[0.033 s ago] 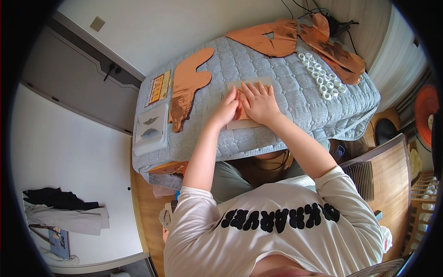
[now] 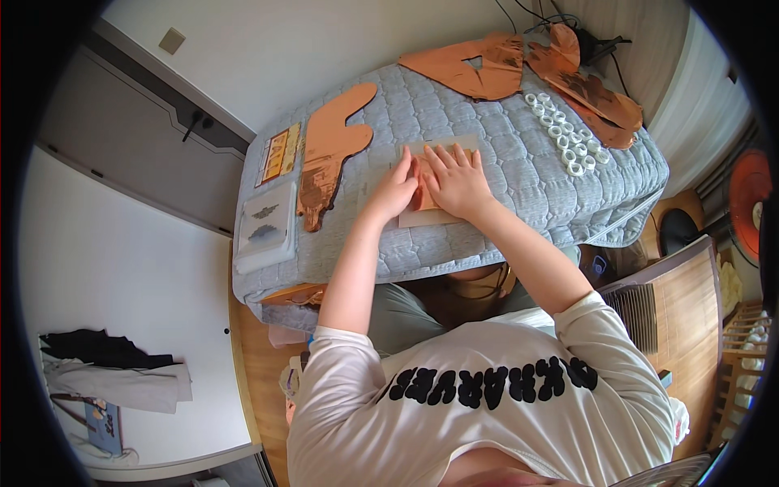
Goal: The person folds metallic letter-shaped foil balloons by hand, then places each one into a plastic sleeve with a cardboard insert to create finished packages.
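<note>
Coppery piece (image 2: 429,203) on pale board (image 2: 412,218), right hand (image 2: 456,180) splayed flat, left hand (image 2: 394,191) unclenched, quilted cover (image 2: 531,183)

A pale grey quilted cover (image 2: 422,105) forms the broad surface, its near edge hanging in soft folds. Near the middle lies a flat, pale board (image 2: 422,218). Left of it is a long, curvy copper-coloured cutout (image 2: 334,138); farther left, a yellow-and-red card (image 2: 281,154) sits beyond a shallow whitish box (image 2: 268,221). Toward the far right are a roughly triangular cutout (image 2: 501,77), a lobed cutout (image 2: 596,109) and, just nearer, clustered white rings (image 2: 566,141).
</note>
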A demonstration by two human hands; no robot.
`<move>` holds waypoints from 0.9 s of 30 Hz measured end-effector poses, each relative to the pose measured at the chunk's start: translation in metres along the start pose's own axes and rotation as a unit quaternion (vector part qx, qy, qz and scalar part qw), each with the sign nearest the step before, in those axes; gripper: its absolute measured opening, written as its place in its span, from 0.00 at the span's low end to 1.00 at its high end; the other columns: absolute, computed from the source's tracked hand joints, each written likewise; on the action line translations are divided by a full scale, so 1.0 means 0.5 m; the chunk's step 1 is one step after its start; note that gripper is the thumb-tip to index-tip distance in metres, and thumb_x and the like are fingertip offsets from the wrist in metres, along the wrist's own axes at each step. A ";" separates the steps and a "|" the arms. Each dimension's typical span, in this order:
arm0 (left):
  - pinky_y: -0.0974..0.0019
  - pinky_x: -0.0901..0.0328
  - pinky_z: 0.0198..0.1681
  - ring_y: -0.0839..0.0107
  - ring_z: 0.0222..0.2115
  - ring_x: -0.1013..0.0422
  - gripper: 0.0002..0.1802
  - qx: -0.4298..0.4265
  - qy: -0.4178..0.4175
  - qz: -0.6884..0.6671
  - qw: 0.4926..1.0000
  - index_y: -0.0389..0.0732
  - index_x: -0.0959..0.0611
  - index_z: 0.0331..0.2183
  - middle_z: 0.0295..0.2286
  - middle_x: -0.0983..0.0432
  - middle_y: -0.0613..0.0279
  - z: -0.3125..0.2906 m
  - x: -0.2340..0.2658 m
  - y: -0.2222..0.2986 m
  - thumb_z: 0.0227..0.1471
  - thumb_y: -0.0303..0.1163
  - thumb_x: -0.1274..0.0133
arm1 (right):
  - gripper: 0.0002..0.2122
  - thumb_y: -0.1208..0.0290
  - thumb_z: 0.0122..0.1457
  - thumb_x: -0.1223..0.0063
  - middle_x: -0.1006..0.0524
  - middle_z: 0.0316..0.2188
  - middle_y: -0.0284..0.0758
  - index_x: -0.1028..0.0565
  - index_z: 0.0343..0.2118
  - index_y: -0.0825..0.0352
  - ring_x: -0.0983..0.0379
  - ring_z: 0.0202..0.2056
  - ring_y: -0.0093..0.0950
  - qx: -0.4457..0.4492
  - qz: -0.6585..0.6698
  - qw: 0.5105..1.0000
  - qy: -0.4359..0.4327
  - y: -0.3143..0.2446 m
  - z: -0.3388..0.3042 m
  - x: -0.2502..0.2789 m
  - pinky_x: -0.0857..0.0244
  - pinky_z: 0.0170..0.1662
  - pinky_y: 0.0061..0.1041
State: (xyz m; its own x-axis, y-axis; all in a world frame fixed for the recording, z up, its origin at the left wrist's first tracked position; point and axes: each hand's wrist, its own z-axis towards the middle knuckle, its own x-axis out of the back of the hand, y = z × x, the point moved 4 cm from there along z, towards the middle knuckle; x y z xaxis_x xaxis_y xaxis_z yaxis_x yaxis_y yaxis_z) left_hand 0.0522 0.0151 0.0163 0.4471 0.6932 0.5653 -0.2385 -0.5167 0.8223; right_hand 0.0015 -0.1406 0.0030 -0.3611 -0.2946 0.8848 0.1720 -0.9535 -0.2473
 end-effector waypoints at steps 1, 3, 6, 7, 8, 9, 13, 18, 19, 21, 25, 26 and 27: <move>0.58 0.54 0.71 0.52 0.69 0.51 0.37 -0.030 -0.005 0.118 0.993 0.41 0.44 0.69 0.68 0.48 0.49 -0.009 0.012 0.024 0.63 0.40 0.55 | 0.28 0.51 0.69 0.68 0.35 0.67 0.40 0.41 0.70 0.55 0.44 0.67 0.50 0.002 0.000 1.000 0.000 -0.003 0.000 0.003 0.57 0.67 0.62; 0.55 0.55 0.71 0.53 0.69 0.52 0.39 -0.059 -0.008 0.234 0.970 0.42 0.45 0.70 0.69 0.49 0.51 -0.016 0.013 0.026 0.63 0.43 0.54 | 0.29 0.50 0.69 0.67 0.36 0.67 0.40 0.44 0.71 0.54 0.45 0.68 0.50 -0.001 0.001 1.000 -0.022 -0.009 0.000 0.005 0.58 0.67 0.61; 0.48 0.58 0.71 0.53 0.70 0.55 0.42 -0.120 0.066 0.447 0.884 0.46 0.46 0.70 0.70 0.52 0.56 -0.030 0.015 0.005 0.62 0.49 0.53 | 0.31 0.48 0.69 0.67 0.40 0.69 0.41 0.48 0.72 0.54 0.48 0.69 0.50 0.003 0.047 0.998 -0.047 -0.041 0.006 0.008 0.60 0.68 0.60; 0.45 0.60 0.71 0.53 0.71 0.57 0.42 -0.107 0.038 0.411 0.904 0.48 0.46 0.70 0.70 0.53 0.57 -0.030 0.005 0.006 0.62 0.52 0.54 | 0.31 0.48 0.69 0.67 0.40 0.69 0.41 0.48 0.72 0.54 0.48 0.69 0.50 0.002 0.046 0.998 -0.049 -0.048 0.006 0.008 0.60 0.68 0.60; 0.42 0.61 0.71 0.52 0.71 0.58 0.43 -0.093 0.009 0.374 0.923 0.49 0.46 0.70 0.70 0.54 0.59 -0.031 -0.001 0.006 0.62 0.54 0.55 | 0.32 0.47 0.69 0.67 0.43 0.70 0.43 0.50 0.73 0.55 0.50 0.70 0.51 -0.013 0.073 0.996 -0.052 -0.057 0.008 0.006 0.62 0.69 0.60; 0.43 0.62 0.72 0.51 0.71 0.60 0.42 -0.093 0.000 0.381 0.920 0.50 0.46 0.70 0.71 0.55 0.58 -0.033 -0.001 0.009 0.63 0.55 0.56 | 0.33 0.46 0.69 0.67 0.45 0.71 0.44 0.52 0.73 0.55 0.52 0.71 0.51 -0.029 0.099 0.993 -0.055 -0.064 0.009 0.005 0.63 0.70 0.59; 0.43 0.62 0.72 0.51 0.71 0.60 0.42 -0.082 0.015 0.400 0.913 0.51 0.45 0.70 0.70 0.55 0.56 -0.038 0.011 -0.011 0.62 0.55 0.55 | 0.36 0.43 0.68 0.66 0.48 0.72 0.47 0.51 0.73 0.58 0.54 0.71 0.53 -0.040 0.171 0.984 -0.012 -0.082 0.020 0.005 0.67 0.70 0.61; 0.43 0.62 0.71 0.54 0.71 0.59 0.44 -0.098 0.016 0.396 0.913 0.49 0.43 0.69 0.70 0.54 0.54 -0.035 0.002 -0.007 0.60 0.59 0.53 | 0.35 0.53 0.66 0.50 0.48 0.72 0.47 0.46 0.71 0.61 0.57 0.71 0.54 -0.025 0.296 0.955 -0.003 -0.016 0.021 -0.010 0.58 0.71 0.50; 0.43 0.62 0.71 0.54 0.71 0.59 0.44 -0.092 0.019 0.396 0.913 0.49 0.43 0.69 0.70 0.54 0.54 -0.039 0.006 -0.020 0.60 0.59 0.53 | 0.36 0.53 0.63 0.45 0.47 0.71 0.48 0.43 0.70 0.64 0.56 0.72 0.51 0.019 0.279 0.959 -0.034 -0.006 0.012 -0.002 0.56 0.72 0.45; 0.43 0.63 0.71 0.55 0.71 0.59 0.46 -0.108 0.035 0.419 0.901 0.49 0.44 0.70 0.70 0.54 0.54 -0.042 0.012 -0.044 0.59 0.62 0.53 | 0.38 0.52 0.62 0.44 0.46 0.71 0.48 0.44 0.70 0.65 0.55 0.72 0.49 0.067 0.219 0.967 -0.112 0.003 0.001 0.053 0.57 0.72 0.45; 0.43 0.63 0.71 0.55 0.71 0.59 0.49 -0.120 0.035 0.401 0.907 0.49 0.44 0.70 0.70 0.53 0.55 -0.037 0.008 -0.032 0.58 0.66 0.53 | 0.44 0.48 0.58 0.40 0.46 0.71 0.47 0.45 0.69 0.70 0.53 0.72 0.42 0.166 0.158 0.950 -0.212 0.068 -0.016 0.085 0.60 0.73 0.45; 0.43 0.63 0.71 0.55 0.71 0.59 0.50 -0.118 0.029 0.401 0.908 0.49 0.45 0.70 0.70 0.54 0.55 -0.036 0.008 -0.031 0.57 0.67 0.53 | 0.44 0.47 0.57 0.40 0.47 0.71 0.47 0.45 0.69 0.70 0.53 0.72 0.42 0.206 0.158 0.939 -0.227 0.073 -0.019 0.087 0.60 0.73 0.45; 0.43 0.64 0.71 0.56 0.71 0.59 0.52 -0.116 0.023 0.400 0.909 0.49 0.45 0.70 0.70 0.54 0.55 -0.036 0.008 -0.030 0.56 0.69 0.53 | 0.44 0.47 0.57 0.40 0.47 0.71 0.47 0.45 0.69 0.70 0.53 0.72 0.42 0.205 0.156 0.939 -0.228 0.078 -0.021 0.085 0.60 0.73 0.45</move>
State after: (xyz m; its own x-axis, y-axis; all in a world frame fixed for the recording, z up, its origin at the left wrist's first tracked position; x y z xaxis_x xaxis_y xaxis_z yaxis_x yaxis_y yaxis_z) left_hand 0.0419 0.0347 0.0075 0.0144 0.1651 0.9862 -0.6495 -0.7483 0.1348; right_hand -0.0168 -0.1910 0.0267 0.1793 -0.4095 0.8945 0.5767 -0.6929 -0.4328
